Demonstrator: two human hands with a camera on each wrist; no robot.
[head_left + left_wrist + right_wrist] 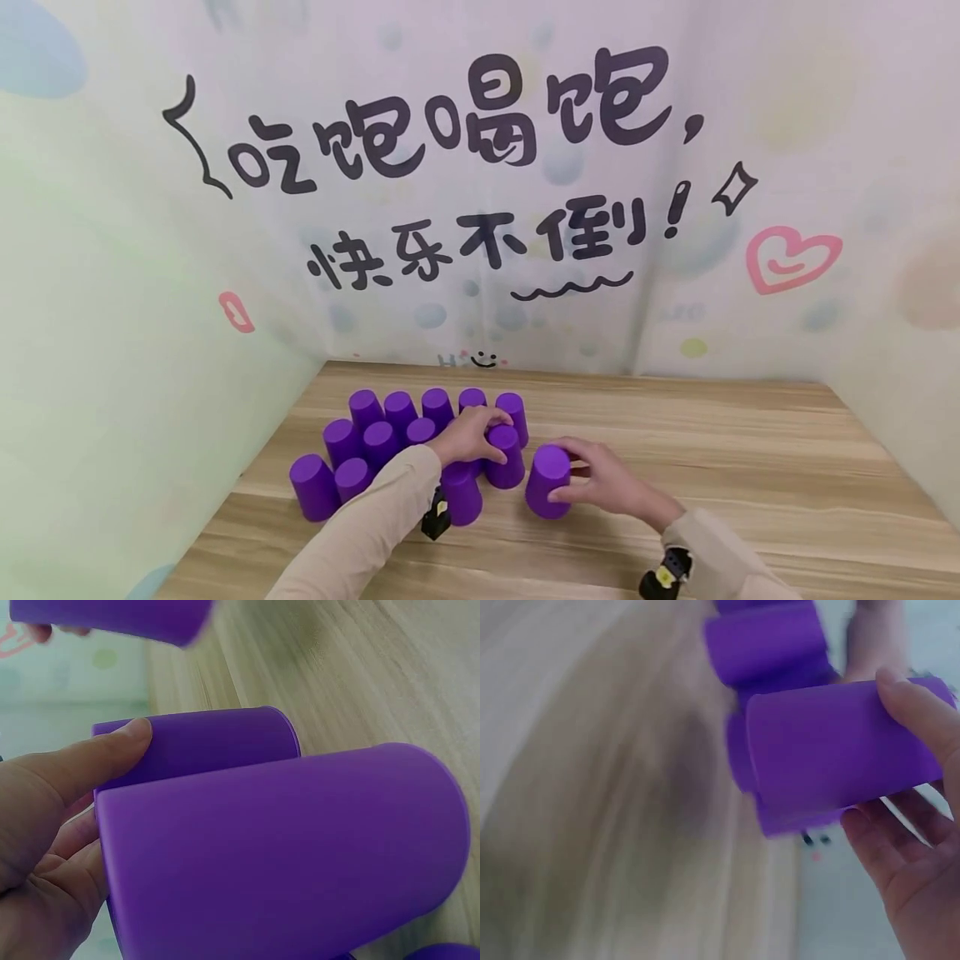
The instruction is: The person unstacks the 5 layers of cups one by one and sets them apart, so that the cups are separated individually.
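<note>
My left hand (pixel 467 437) grips an upside-down purple cup (pixel 505 461) near its top, at the right end of a cluster of like cups. In the left wrist view its thumb lies along that cup (pixel 217 739), and a nearer purple cup (pixel 292 855) covers part of it and of the fingers. To the right, my right hand (pixel 611 482) holds another upside-down purple cup (pixel 547 483), thumb on the near side and fingers behind. The right wrist view shows this cup (pixel 832 746) between thumb and fingers, with other cups behind it.
Several more upside-down purple cups (pixel 313 487) stand in rough rows on the left of the wooden table (pixel 712 467). One single cup (pixel 462 496) stands close in front of my left wrist. Behind the table hangs a printed white backdrop (pixel 480 317).
</note>
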